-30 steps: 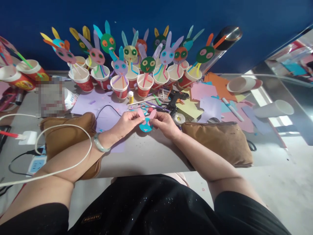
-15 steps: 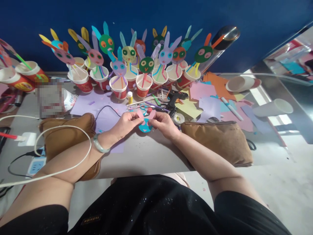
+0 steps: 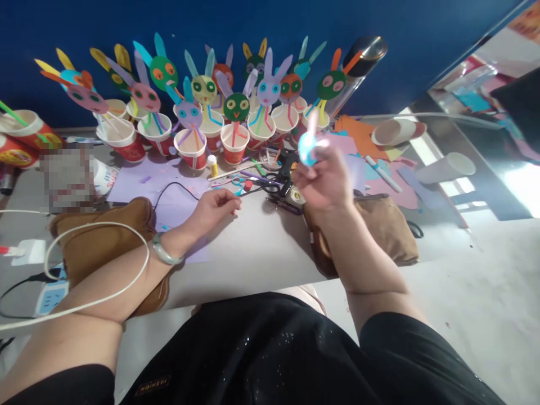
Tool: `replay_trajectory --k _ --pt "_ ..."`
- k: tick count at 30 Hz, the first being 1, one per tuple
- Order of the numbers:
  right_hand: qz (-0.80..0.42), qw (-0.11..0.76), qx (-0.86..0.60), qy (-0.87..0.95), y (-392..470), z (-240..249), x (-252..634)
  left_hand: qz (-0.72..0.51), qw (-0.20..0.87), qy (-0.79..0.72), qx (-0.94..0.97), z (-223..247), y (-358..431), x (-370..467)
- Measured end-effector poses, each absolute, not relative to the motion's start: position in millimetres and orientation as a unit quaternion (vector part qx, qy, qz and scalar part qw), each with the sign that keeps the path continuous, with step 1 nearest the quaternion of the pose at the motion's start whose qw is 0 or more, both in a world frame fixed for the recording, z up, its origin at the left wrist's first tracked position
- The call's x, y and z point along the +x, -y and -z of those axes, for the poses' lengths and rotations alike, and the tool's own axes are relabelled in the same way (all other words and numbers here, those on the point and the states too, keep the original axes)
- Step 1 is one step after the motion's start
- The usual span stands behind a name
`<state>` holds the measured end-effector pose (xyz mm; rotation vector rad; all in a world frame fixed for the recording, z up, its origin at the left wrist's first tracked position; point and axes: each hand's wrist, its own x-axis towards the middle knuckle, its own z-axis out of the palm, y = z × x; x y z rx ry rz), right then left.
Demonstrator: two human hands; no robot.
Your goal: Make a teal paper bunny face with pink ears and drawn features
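Raised above the table, my right hand (image 3: 323, 180) is closed on a blue paper rabbit face (image 3: 307, 149), which has a pink ear (image 3: 313, 121) sticking upward. Motion blur and glare smear the face's details. My left hand (image 3: 217, 211) rests low over the table by the purple paper (image 3: 145, 183), its fingers curled in toward the thumb. Nothing shows between them. Scissors (image 3: 272, 183) and a roll of clear tape (image 3: 296, 196) lie between the two hands.
Paper cups (image 3: 194, 157) holding finished-looking rabbit faces on sticks line the blue wall. A glue stick (image 3: 212, 166) stands before them. Brown cushions (image 3: 101, 242) lie on both sides. A white cable (image 3: 93, 225) loops over my left arm. Coloured paper (image 3: 356, 132) and tipped cups (image 3: 449, 169) are at right.
My right hand has lifted the blue rabbit face up and to the right, away from my left hand. My left hand has let go of it and stays near the table. The view has shifted slightly right.
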<state>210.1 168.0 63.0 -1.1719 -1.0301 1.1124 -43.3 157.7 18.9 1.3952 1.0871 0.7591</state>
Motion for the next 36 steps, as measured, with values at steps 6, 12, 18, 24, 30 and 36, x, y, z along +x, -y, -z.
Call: replay_trajectory --k 6,12,18,24,30,36 --pt "-0.447 0.483 -0.459 0.596 -108.0 -104.8 219.7 -0.189 0.277 -0.286 0.898 -12.7 -136.6 -42.4" --pt "-0.381 0.402 -0.519 0.651 -65.8 -61.0 213.6 -0.052 0.172 -0.156 0.971 10.2 -108.3 -38.6" --pt "-0.465 0.384 -0.554 0.574 -38.5 -29.3 220.7 -0.044 0.083 -0.311 0.946 7.6 -130.7 -40.8" --pt "-0.516 0.251 -0.506 0.643 -33.0 -24.6 206.7 -0.008 0.108 -0.209 0.972 8.7 -131.4 -46.0" --pt "-0.535 0.230 -0.486 0.651 -39.3 -23.8 197.9 -0.045 0.053 -0.308 0.949 5.8 -141.3 -50.1" --pt "-0.543 0.218 -0.483 0.652 -37.3 -23.9 197.7 -0.018 0.088 -0.260 0.961 -2.0 -135.8 -47.9"
